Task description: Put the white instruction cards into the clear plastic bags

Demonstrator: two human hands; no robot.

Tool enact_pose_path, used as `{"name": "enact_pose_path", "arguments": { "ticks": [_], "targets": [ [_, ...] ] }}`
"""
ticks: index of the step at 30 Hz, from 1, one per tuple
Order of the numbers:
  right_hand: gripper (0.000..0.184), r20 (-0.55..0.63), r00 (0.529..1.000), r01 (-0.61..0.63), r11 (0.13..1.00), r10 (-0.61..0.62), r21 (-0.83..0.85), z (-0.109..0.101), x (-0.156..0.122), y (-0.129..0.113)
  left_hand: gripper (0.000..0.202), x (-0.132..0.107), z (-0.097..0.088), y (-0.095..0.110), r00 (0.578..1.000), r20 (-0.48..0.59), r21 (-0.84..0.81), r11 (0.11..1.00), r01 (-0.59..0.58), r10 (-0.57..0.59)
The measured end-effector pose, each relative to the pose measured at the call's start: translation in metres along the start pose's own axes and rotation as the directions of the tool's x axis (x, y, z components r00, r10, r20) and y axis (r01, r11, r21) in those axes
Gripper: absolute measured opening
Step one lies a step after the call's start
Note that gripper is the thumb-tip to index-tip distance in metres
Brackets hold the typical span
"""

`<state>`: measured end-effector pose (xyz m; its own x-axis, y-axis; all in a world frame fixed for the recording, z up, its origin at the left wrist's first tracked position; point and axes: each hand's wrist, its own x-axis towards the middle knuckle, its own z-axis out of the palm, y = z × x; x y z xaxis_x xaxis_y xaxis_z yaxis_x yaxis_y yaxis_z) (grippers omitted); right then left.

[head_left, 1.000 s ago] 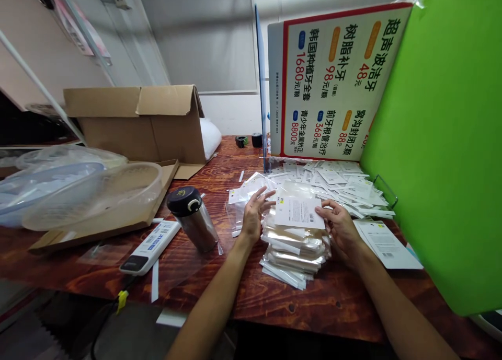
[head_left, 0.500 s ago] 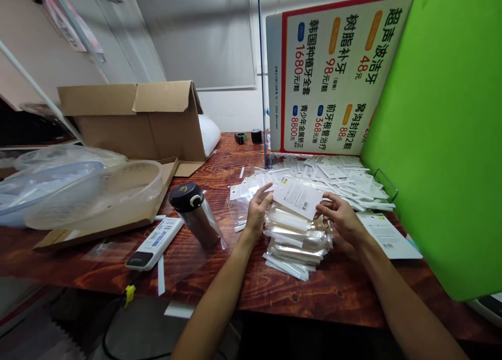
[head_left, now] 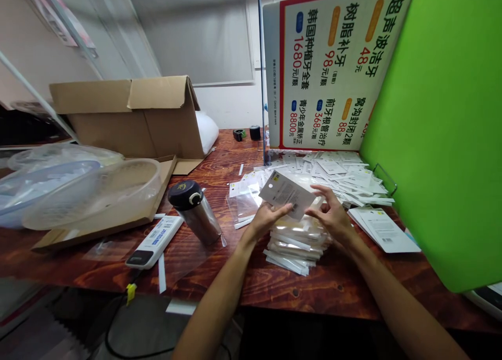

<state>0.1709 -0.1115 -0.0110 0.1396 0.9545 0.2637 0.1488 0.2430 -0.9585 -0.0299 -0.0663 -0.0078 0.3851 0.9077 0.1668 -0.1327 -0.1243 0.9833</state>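
Head view: a left hand (head_left: pixel 263 220) clamps a white rectangular card (head_left: pixel 285 194) over stacked clear plastic sleeves (head_left: pixel 295 241) near the brown wooden surface's (head_left: pixel 261 292) front edge; the right hand (head_left: pixel 335 219) curls alongside, grip unclear. Light pressure should avoid creasing.

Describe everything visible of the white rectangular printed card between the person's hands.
The white rectangular printed card looks thin, flat and papery. It has a round hole and a yellow patch near its upper-left end; the smaller print is illegible. It slants down to the right, seemingly raised over the pile of clear plastic sleeves. The left hand holds its lower edge, thumb across the face; the right hand's fingertips surround its right-hand corner, contact unclear.
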Motion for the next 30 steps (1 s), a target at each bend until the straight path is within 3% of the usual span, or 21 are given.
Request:
{"name": "enact_pose_path", "arguments": {
  "ticks": [3, 9, 13, 15, 17, 19, 22, 24, 27, 30],
  "targets": [
    [0.074, -0.013, 0.994, 0.102, 0.988, -0.104, -0.119, 0.001, -0.002, -0.002, 0.043, -0.001, 0.002, 0.001, 1.000, 0.018, -0.003, 1.000, 0.020, -0.020],
    [0.051, -0.035, 0.990, 0.132, 0.986, -0.136, -0.106, 0.001, -0.004, -0.008, 0.043, 0.002, 0.002, -0.007, 1.000, -0.017, 0.000, 1.000, 0.012, -0.012],
    [0.040, -0.079, 0.996, 0.055, 0.994, -0.047, 0.100, -0.002, 0.001, -0.009, 0.042, 0.002, 0.001, -0.006, 0.999, 0.015, 0.072, 0.997, -0.032, 0.031],
    [0.044, -0.125, 0.992, 0.005, 0.964, 0.029, 0.267, -0.006, 0.007, -0.004, 0.039, 0.001, 0.001, -0.003, 0.993, 0.019, 0.160, 0.980, -0.115, 0.114],
    [0.052, -0.207, 0.971, -0.026, 0.910, 0.121, 0.413, -0.013, 0.015, 0.003, 0.035, 0.002, 0.000, -0.001, 0.972, 0.002, 0.264, 0.938, -0.227, 0.235],
    [0.058, -0.326, 0.927, -0.020, 0.891, 0.187, 0.453, -0.022, 0.025, 0.011, 0.033, 0.005, -0.001, -0.002, 0.942, -0.048, 0.345, 0.890, -0.297, 0.333],
    [0.055, -0.479, 0.864, -0.018, 0.960, 0.155, 0.278, -0.043, 0.034, 0.016, 0.032, 0.011, -0.006, -0.007, 0.902, -0.162, 0.423, 0.854, -0.302, 0.399],
    [0.052, -0.505, 0.856, -0.058, 0.991, 0.112, 0.122, -0.062, 0.032, 0.013, 0.035, 0.016, -0.010, -0.012, 0.896, -0.215, 0.440, 0.857, -0.267, 0.389],
    [0.044, -0.512, 0.855, -0.144, 0.986, 0.078, -0.090, -0.095, 0.008, 0.004, 0.037, 0.021, -0.015, -0.018, 0.926, -0.263, 0.365, 0.917, -0.163, 0.270],
    [0.034, -0.570, 0.821, -0.272, 0.903, 0.039, -0.331, -0.123, -0.029, 0.001, 0.037, 0.023, -0.016, -0.020, 0.937, -0.306, 0.221, 0.970, -0.103, 0.169]
  ]
}}
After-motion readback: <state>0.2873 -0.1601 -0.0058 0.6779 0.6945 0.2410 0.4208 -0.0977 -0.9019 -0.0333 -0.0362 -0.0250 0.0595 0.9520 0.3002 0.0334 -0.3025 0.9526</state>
